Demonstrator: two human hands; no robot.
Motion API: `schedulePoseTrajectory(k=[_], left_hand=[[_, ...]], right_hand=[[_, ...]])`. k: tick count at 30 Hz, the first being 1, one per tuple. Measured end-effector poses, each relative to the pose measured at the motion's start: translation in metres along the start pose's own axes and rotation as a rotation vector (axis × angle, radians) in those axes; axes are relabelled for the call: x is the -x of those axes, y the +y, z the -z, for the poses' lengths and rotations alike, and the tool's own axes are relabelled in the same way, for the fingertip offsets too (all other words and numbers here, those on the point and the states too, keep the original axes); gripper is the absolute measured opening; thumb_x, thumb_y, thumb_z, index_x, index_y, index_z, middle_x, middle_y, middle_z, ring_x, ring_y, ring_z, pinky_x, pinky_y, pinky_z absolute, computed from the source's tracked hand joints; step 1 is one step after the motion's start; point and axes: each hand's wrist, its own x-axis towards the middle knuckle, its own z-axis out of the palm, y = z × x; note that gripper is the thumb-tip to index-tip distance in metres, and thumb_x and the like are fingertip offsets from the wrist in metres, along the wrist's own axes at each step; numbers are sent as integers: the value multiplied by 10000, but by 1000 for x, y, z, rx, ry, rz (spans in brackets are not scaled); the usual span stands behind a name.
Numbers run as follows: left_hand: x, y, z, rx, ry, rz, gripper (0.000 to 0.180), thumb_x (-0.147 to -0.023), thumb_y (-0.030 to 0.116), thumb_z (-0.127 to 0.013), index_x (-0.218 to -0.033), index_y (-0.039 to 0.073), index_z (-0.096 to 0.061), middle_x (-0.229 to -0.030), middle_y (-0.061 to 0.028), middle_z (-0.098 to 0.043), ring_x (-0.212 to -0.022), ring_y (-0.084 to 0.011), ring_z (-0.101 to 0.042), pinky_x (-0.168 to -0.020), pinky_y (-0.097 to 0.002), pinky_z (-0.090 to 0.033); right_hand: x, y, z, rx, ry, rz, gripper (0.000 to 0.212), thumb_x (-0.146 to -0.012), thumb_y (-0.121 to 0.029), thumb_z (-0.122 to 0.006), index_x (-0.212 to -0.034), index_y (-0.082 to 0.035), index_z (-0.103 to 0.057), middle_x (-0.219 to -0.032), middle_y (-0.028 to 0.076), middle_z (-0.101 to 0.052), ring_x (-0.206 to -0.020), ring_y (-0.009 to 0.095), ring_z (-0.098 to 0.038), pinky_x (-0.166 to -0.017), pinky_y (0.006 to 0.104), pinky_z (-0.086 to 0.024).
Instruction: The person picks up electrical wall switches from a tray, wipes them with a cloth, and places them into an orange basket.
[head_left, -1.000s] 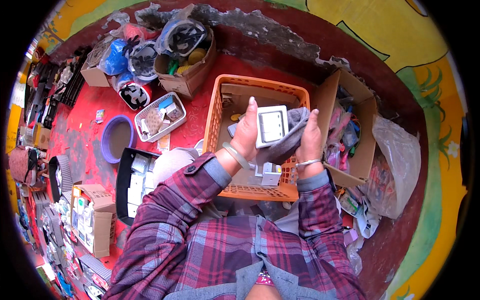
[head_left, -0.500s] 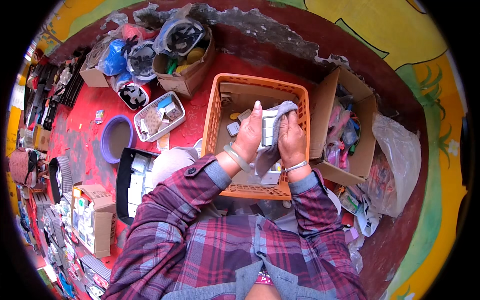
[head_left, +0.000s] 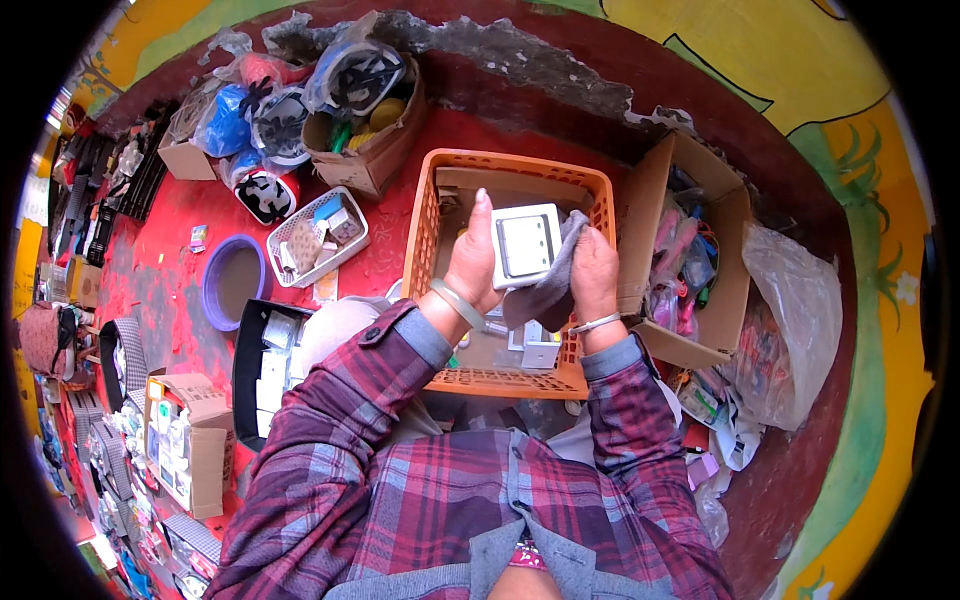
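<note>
A square white wall switch panel [head_left: 526, 246], with a raised centre and small dark marks, is gripped at its left edge by my left hand [head_left: 474, 256]. The thumb of that hand points up along the side, and its other fingers are mostly hidden behind the panel. My right hand [head_left: 596, 275] is closed on a grey cloth [head_left: 548, 293], which lies against the panel's right edge and hangs beneath it. Both hands are above an orange plastic basket [head_left: 420, 225]. Inside the basket, below the cloth, lies a white box-shaped piece [head_left: 541, 352].
To the right stands an open cardboard box [head_left: 648, 240] of mixed goods, beside a clear plastic bag [head_left: 795, 310]. At left are a white basket [head_left: 322, 266], a purple basin [head_left: 208, 285] and a black tray [head_left: 246, 370] of white boxes. A filled carton [head_left: 375, 165] stands farther back.
The panel has turned in my left hand so that its front now faces up. My right hand and the cloth have moved down, off its face to the right edge.
</note>
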Motion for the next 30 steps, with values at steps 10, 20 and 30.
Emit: schedulePoseTrajectory(k=[10, 20, 30], left_hand=[[-15, 1, 17, 76, 43, -67, 680, -966, 557, -285, -1202, -36, -522, -1120, -158, -633, -999, -266, -644, -872, -375, -529], [-13, 2, 20, 85, 126, -85, 647, -978, 527, -270, -1230, -10, -529, -1178, -150, -612, -1080, -263, -591, -953, -367, -464], [-27, 27, 38, -4, 228, -201, 691, -968, 561, -237, -1186, -9, -559, -1096, -153, -641, -973, -271, -637, -885, -370, -508]], right_hand=[[1, -26, 7, -260, -255, -19, 385, -993, -247, -415, -1245, 21, -531, -1298, 150, -528, -1163, 233, -524, -980, 301, -408], [46, -55, -30, 662, -334, 503, 368, -925, -169, -500, -1273, -62, -550, -1362, 153, -480, -1329, 283, -384, -1022, 357, -402], [55, -63, -27, 423, -442, 678, 324, -826, -59, -597, -1148, -36, -616, -1245, 160, -571, -1248, 304, -484, -937, 348, -473]])
